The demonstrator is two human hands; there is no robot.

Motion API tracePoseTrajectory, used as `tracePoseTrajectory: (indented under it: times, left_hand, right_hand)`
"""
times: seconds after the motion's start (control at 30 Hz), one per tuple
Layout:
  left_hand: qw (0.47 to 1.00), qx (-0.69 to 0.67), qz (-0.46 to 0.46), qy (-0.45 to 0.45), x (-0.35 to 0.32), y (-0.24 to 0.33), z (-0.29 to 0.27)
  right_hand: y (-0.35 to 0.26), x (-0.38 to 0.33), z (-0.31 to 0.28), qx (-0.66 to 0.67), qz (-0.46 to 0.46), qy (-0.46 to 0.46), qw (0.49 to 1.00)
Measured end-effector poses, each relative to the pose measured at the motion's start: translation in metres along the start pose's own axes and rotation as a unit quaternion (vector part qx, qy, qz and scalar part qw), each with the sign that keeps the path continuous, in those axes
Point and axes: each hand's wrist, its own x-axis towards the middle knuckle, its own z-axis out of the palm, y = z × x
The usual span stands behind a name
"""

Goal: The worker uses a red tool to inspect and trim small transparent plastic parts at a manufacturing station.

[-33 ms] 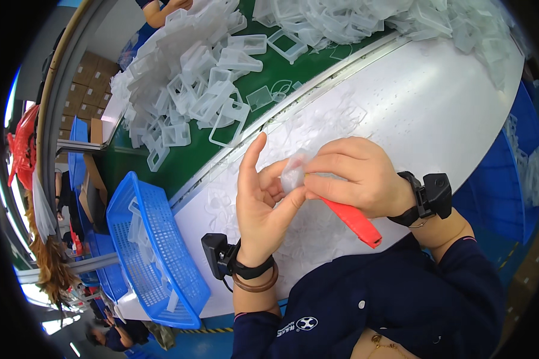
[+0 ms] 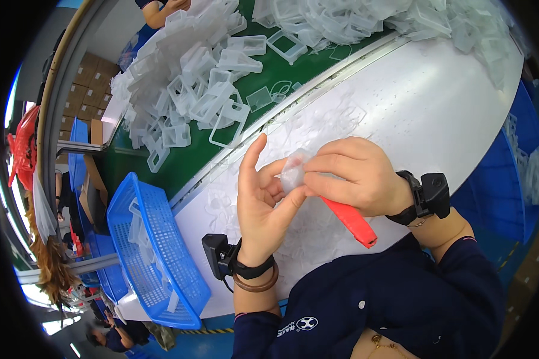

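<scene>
Between the thumb and bent fingers of my left hand (image 2: 263, 209) is a small frosted, see-through plastic piece (image 2: 293, 170); the index finger stands up, away from it. My right hand (image 2: 362, 176) is closed round a flat red handle (image 2: 352, 222), whose end sticks out below the palm toward me. The right fingertips press against the plastic piece. The tool's working end is hidden by my fingers, so its exact kind does not show. Under both hands, thin clear plastic scraps (image 2: 314, 230) lie on the white tabletop (image 2: 428, 96).
A blue perforated basket (image 2: 161, 251) with some clear pieces stands at the left. Beyond the metal edge, a green surface (image 2: 179, 173) bears a heap of clear plastic frames (image 2: 197, 78). More frames (image 2: 428, 24) pile up far right. A blue bin (image 2: 491, 179) stands right. Another person's hand (image 2: 176, 6) shows at the top.
The red handle's end has shifted very slightly to the left. Both hands otherwise keep the same place and grip.
</scene>
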Motion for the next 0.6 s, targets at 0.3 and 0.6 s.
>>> tracePoseTrajectory:
  times: [0.3,0.6]
  left_hand:
    - [0.994,-0.016,-0.046,-0.098,-0.006,0.013,-0.004]
    - [0.997,0.078,0.017,-0.004,-0.008,0.009,0.005]
  right_hand:
    - [0.020,0.004,-0.022,-0.065,0.034,0.191,0.979]
    - [-0.004,0.015,-0.022,0.171,0.100,0.094,0.976]
